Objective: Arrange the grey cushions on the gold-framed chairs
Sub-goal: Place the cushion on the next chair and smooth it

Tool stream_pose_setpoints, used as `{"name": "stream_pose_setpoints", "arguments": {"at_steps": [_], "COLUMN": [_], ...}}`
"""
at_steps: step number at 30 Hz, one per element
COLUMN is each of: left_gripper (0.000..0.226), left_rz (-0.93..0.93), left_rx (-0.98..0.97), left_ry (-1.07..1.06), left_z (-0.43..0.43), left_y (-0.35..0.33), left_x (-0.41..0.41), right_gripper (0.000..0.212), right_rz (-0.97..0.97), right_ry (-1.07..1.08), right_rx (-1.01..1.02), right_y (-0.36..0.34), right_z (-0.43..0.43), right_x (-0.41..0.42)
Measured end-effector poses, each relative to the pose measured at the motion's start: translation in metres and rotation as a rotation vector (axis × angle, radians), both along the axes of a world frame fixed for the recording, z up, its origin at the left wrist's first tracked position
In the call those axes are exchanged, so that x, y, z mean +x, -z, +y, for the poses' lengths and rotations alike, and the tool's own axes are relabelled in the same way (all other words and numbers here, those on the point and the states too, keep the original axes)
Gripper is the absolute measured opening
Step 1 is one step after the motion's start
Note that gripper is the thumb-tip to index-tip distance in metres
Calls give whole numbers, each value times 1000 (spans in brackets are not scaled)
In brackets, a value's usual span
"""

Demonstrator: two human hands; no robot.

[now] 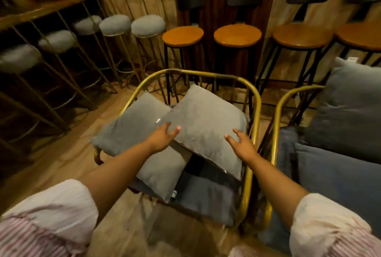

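Observation:
Two grey cushions lie across the gold-framed chair (254,102) in front of me. The right cushion (208,120) overlaps the left cushion (136,126) and tilts toward the chair's back. My left hand (165,138) rests flat, fingers spread, on the seam where the two cushions meet. Over the right cushion's near right edge, my right hand (241,144) is spread, touching or just above it. Neither hand grips anything. A darker grey seat pad (208,199) shows below the cushions. A second gold-framed chair (277,112) at the right carries a grey-blue cushion (350,110).
Tall gold stools with round grey tops (147,25) line the left wall beside a counter (41,9). Wooden-topped black bar stools (237,35) stand behind the chairs. The floor (68,153) to the left of the chair is pale wood.

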State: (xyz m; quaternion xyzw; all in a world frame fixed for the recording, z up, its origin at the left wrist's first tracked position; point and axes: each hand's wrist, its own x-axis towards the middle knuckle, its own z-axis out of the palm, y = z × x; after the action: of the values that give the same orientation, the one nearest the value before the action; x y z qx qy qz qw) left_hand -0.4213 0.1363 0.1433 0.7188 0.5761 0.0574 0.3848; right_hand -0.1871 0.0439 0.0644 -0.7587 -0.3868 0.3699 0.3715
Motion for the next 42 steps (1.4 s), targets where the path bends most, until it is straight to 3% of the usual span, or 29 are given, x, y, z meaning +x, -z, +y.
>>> {"name": "stream_pose_setpoints", "arguments": {"at_steps": [8,15,17,23,29,34,42], "left_gripper": [63,71,78,110,119,126,137], "left_rz": [-8,94,106,373,306,248,130], "left_rx": [-14,-52,-71,-146,-141,-186,-287], "left_ry": [39,-27,-37,69,13,-63,-108], "left_z": [137,230,253,282,311,332,339], "left_y": [42,108,130,173,206,217,217], "left_x": [79,130,138,155,133,121,110], "right_gripper": [60,66,69,77,86,101,100], "right_rz": [59,130,163,267,298,463,450], "right_ry": [161,329,393,565,535,539,590], "right_rx": [-135,-229,-245,-313,-356,-379,-349], "right_y": [48,102,119,154,177,183,175], "right_z": [98,168,184,215,211,207,209], "right_x": [44,83,90,101,106,113,108]}}
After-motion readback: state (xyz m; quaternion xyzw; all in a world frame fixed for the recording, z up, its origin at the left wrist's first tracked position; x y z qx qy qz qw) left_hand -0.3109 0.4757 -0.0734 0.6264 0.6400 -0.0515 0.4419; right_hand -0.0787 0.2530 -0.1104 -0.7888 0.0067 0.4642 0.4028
